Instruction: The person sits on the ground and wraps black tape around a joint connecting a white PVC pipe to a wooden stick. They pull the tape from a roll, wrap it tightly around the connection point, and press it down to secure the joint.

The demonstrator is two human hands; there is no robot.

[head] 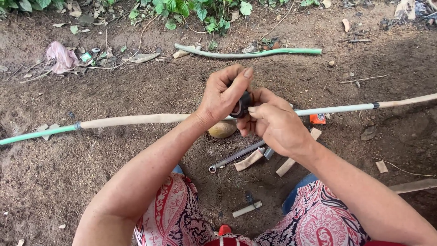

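A long thin pipe [136,120] is seen lying across bare soil [54,168], viewed from above by a person crouched over it. The pipe is pale green at its left end and along a stretch to the right, and wrapped in beige tape elsewhere, with dark bands where the colours meet.

Both hands are closed over the middle of the pipe. A roll of black tape [240,105] is gripped by the left hand [221,98], thumb pressed on top. The roll and the pipe beneath are pinched by the fingers of the right hand [275,124]. The step in hand is judged to be the wrapping of tape around a joint. The next move would call for the roll to be passed round the pipe under steady tension; the joint itself is hidden by the hands.

Just below the hands, a rounded tan stone [222,129] rests on the soil. Nearer the knees lie a metal spanner [236,156] and several short beige offcuts [248,160]. A small orange object [317,119] sits by the pipe. A green hose [248,53] lies farther off, near leafy plants [191,11].
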